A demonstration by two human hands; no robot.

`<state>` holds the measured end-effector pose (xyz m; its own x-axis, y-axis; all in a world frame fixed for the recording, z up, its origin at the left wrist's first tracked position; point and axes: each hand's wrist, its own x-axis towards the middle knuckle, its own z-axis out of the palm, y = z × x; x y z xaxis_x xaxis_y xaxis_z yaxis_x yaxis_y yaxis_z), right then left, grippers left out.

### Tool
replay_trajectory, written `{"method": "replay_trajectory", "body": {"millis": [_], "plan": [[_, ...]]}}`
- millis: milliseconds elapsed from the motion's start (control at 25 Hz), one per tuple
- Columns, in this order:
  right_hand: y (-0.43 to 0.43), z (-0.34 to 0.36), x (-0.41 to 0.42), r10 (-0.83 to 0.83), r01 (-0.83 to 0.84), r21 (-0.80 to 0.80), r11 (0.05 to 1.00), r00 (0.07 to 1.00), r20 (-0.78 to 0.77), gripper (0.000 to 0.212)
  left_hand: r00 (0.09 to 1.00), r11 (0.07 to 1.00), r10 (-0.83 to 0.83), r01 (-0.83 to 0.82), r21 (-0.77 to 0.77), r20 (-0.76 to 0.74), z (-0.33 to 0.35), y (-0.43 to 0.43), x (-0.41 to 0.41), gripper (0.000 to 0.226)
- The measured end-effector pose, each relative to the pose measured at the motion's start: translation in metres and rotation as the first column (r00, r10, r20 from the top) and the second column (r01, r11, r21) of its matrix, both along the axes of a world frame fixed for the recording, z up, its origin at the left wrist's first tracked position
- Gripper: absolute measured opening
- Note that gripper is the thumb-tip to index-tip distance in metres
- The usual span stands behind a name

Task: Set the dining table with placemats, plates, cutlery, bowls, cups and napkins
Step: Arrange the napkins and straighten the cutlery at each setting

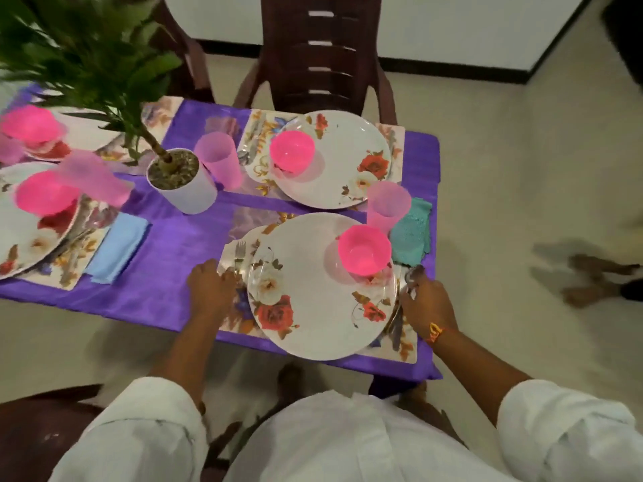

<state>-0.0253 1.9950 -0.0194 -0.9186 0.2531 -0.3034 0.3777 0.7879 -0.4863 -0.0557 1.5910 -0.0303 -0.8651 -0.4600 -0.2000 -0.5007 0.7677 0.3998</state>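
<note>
My right grip [426, 300] is clamped on the spoon [413, 274], just right of the near plate [323, 300]. I lay it straight, clear of the rim. My left grip [212, 290] touches the fork [239, 251]; pinching or not, I cannot tell.

A purple tablecloth [174, 245] covers the table. On the near right placemat [405, 346] sits a flowered plate [313, 307] with a pink bowl [363, 250] on its far right part. The left hand [210, 290] rests at the mat's left edge, fingertips by a fork [240, 253]. The right hand [426, 302] grips a blurred piece of cutlery [412, 274] just right of the plate. A pink cup [388, 203] and a teal napkin [412, 234] lie beyond. Farther off are a 2nd plate [348, 168], a potted plant [181, 184] and a brown chair [320, 53].
</note>
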Motion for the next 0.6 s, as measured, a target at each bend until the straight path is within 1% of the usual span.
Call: {"method": "replay_trajectory", "body": {"millis": [40, 120, 240, 320, 480, 600], "plan": [[-0.005, 0.000, 0.004, -0.046, 0.045, 0.039, 0.998, 0.999, 0.021, 0.026, 1.000, 1.000, -0.015, 0.015, 0.009, 0.023, -0.005, -0.005, -0.002, 0.033], [-0.010, 0.000, 0.013, -0.119, 0.115, 0.093, 0.989, 0.992, 0.048, 0.025, 0.999, 0.999, -0.009, 0.007, 0.053, 0.047, -0.006, -0.009, -0.005, 0.039], [-0.016, 0.001, 0.023, -0.186, 0.176, 0.127, 0.976, 0.980, 0.072, 0.021, 0.990, 0.980, 0.086, -0.103, 0.167, 0.110, -0.003, -0.015, -0.013, 0.038], [-0.015, 0.002, 0.026, -0.233, 0.224, 0.117, 0.968, 0.970, 0.067, 0.022, 0.981, 0.965, 0.128, -0.156, 0.209, 0.146, -0.001, -0.016, -0.013, 0.033], [-0.017, 0.008, 0.027, -0.295, 0.288, 0.087, 0.954, 0.952, 0.087, 0.021, 0.970, 0.967, 0.132, -0.171, 0.188, 0.202, 0.004, -0.022, -0.012, 0.035], [-0.013, 0.006, 0.021, -0.353, 0.349, 0.052, 0.936, 0.925, 0.143, 0.018, 0.971, 0.967, 0.110, -0.154, 0.203, 0.212, 0.008, -0.020, -0.011, 0.030]]}}
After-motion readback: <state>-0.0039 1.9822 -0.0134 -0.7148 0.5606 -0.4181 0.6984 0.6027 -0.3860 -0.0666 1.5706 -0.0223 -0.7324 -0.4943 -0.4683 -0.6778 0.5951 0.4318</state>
